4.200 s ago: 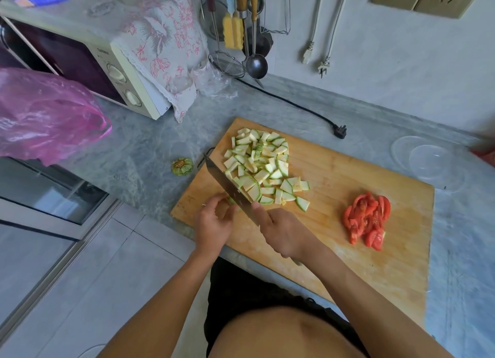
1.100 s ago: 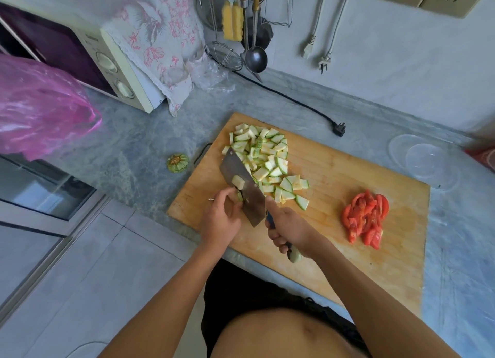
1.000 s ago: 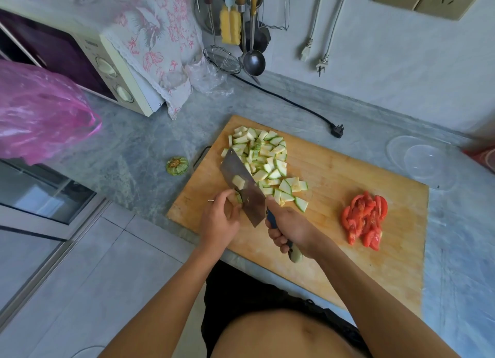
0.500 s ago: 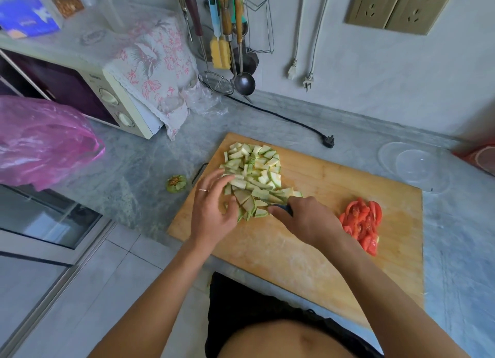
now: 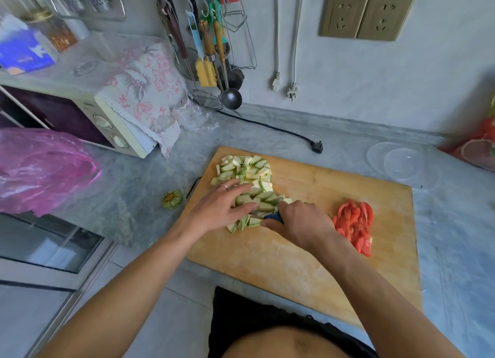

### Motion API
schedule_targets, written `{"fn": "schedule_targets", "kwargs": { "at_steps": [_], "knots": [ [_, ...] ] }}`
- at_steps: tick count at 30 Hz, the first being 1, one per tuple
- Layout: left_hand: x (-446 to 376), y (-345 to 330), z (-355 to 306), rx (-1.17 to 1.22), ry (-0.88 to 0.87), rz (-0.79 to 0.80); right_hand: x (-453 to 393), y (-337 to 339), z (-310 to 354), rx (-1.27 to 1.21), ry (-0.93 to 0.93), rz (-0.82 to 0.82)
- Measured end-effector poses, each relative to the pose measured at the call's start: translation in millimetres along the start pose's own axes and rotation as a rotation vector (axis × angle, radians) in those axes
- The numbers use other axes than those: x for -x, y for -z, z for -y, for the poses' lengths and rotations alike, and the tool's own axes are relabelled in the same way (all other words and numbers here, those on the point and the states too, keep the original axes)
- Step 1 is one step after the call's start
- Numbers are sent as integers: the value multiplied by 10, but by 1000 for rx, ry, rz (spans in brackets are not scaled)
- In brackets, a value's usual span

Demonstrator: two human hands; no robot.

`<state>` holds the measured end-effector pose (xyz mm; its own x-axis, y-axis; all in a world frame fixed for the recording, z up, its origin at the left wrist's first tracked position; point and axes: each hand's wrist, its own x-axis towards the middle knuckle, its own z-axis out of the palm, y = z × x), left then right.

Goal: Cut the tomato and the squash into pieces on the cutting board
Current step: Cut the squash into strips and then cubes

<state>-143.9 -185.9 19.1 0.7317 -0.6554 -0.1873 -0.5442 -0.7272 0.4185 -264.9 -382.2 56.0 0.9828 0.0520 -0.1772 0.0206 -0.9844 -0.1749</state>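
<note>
The wooden cutting board [image 5: 308,264] lay at an angle on the grey stone table [image 5: 134,186]. At its far left corner sat the heap of cut squash pieces [image 5: 247,175], pale green wedges piled loosely together. The left hand [image 5: 222,207], a ring on one finger, rested flat on the near part of that heap, its fingers stretched out and spread over the pieces. The right hand [image 5: 302,224] was just beside it, fingers curled round the blue handle of the knife [image 5: 273,216]; only a short bit of handle and a sliver of blade showed, the blade lying low and running under the squash toward the left hand. The sliced tomato [image 5: 355,224] lay in a red cluster near the board's right edge, well apart from the squash and just to the right of the knife hand.

Off the board, near its left edge, the cut squash stem end [image 5: 172,199] sat alone on the table. A pink plastic bag [image 5: 40,170] bulged at the far left, in front of a microwave [image 5: 107,122] with a flowered cloth [image 5: 150,90] draped over it. Two clear plastic lids [image 5: 401,165] lay on the table beyond the board's right corner, and a black plug [image 5: 317,146] on its cord lay behind the board.
</note>
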Motion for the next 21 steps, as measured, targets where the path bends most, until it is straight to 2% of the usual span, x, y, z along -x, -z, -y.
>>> {"fn": "schedule_targets", "kwargs": {
  "at_steps": [4,10,14,17,21],
  "knots": [
    [-150,126,78,138,-3,96,7,38,-65,22,31,3],
    [-316,108,87,235,-19,68,21,70,-133,21,47,19],
    [-311,167,-95,228,-94,28,-2,56,-164,-15,28,15],
    [-291,117,-273,189,-204,97,-35,71,-144,-19,35,-10],
    [-344,58,-287,211,-180,93,-55,104,-75,-3,83,-26]
  ]
}}
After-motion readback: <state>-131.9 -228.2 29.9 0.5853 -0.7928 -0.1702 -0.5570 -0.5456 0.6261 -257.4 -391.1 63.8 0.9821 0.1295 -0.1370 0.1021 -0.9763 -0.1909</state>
